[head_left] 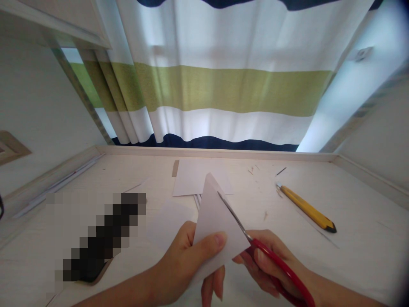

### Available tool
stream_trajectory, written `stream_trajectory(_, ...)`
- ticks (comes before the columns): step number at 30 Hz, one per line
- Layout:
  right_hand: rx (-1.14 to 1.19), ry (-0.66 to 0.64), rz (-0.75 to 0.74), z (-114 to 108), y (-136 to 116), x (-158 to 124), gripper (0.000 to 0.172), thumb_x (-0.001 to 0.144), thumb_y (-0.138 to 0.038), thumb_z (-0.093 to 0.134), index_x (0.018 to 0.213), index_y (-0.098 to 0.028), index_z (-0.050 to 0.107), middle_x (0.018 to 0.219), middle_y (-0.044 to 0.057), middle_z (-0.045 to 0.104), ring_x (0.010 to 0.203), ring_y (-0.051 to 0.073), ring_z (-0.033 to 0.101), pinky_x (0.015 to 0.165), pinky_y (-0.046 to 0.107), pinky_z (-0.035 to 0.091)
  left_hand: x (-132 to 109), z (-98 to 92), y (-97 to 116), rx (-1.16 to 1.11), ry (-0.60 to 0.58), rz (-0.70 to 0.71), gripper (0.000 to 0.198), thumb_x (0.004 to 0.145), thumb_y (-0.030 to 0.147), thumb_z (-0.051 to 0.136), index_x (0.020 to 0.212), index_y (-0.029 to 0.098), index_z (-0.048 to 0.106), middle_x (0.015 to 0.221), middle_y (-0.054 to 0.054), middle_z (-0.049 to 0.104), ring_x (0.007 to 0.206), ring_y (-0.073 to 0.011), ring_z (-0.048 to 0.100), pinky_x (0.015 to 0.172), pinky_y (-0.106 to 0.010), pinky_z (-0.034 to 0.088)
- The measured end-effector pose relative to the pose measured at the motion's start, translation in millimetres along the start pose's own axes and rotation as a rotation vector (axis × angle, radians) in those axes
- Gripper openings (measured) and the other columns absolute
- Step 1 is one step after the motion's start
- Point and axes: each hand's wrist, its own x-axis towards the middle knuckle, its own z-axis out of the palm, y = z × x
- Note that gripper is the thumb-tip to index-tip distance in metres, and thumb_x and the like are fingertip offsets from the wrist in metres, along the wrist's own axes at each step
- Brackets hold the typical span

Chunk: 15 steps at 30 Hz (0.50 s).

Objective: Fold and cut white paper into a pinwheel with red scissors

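Centrally held paper (214, 213): white, pointed, raised above the table (358, 192), tip toward the far side.
Left hand (185, 256): I pinch the paper's near part, thumb on top.
Right hand (281, 247): I grip the scissors (265, 251) by their red handles.
Visible blade: lies along the paper's right part; I cannot tell where the other sits.
Far side: white sheet (188, 177), flat.
Right side: yellow cutter (306, 207), flat.

Red-handled scissors (277, 261), white paper (215, 217), yellow cutter (306, 207)
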Motion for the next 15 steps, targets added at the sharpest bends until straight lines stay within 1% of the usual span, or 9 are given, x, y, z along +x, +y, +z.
stream_trajectory(4,-0.035,0.003,-0.008,0.9,0.3,1.3,0.044,0.072,-0.057,0.045,0.075,-0.013,0.045,0.040,-0.011,0.029,0.030,0.001,0.022,0.029,0.014,0.017,0.7,-1.1,-0.8,0.010,-0.007,-0.005,0.042,0.076,0.044,0.047,0.075,0.006,0.064,0.041,-0.002,0.054,0.030,-0.0062,0.048,0.026,-0.011,0.035)
stream_trajectory(6,-0.050,-0.006,-0.014,1.0,0.3,0.9,0.044,0.074,-0.057,0.042,0.079,-0.013,0.047,0.045,-0.009,0.032,0.032,0.001,0.024,0.030,0.014,0.019,0.9,-1.3,-0.9,0.018,-0.009,-0.001,0.043,0.076,0.044,0.047,0.076,0.006,0.064,0.041,-0.002,0.054,0.030,-0.0067,0.048,0.027,-0.011,0.035)
stream_trajectory(9,-0.049,-0.041,-0.020,0.4,0.0,0.2,0.041,0.076,-0.054,0.042,0.080,-0.013,0.046,0.053,-0.007,0.034,0.037,0.001,0.026,0.033,0.014,0.021,1.1,-1.5,-1.0,0.030,-0.012,0.015,0.043,0.077,0.044,0.046,0.077,0.005,0.064,0.041,-0.002,0.054,0.030,-0.0074,0.048,0.026,-0.012,0.034)
stream_trajectory(12,-0.043,-0.045,-0.037,-0.6,-0.8,0.0,0.041,0.075,-0.055,0.042,0.080,-0.014,0.045,0.051,-0.007,0.034,0.037,0.002,0.026,0.033,0.015,0.021,1.3,-1.3,-1.3,0.020,-0.025,0.015,0.041,0.077,0.042,0.046,0.078,0.005,0.064,0.041,-0.002,0.054,0.028,-0.0066,0.046,0.026,-0.012,0.033)
stream_trajectory(15,-0.053,-0.050,-0.015,-1.2,-2.7,0.2,0.042,0.075,-0.056,0.041,0.081,-0.015,0.046,0.051,-0.007,0.035,0.038,0.003,0.026,0.035,0.015,0.022,1.6,-0.6,-2.1,0.007,-0.043,0.010,0.040,0.079,0.040,0.045,0.079,0.005,0.064,0.042,-0.002,0.055,0.027,-0.0050,0.045,0.027,-0.011,0.034)
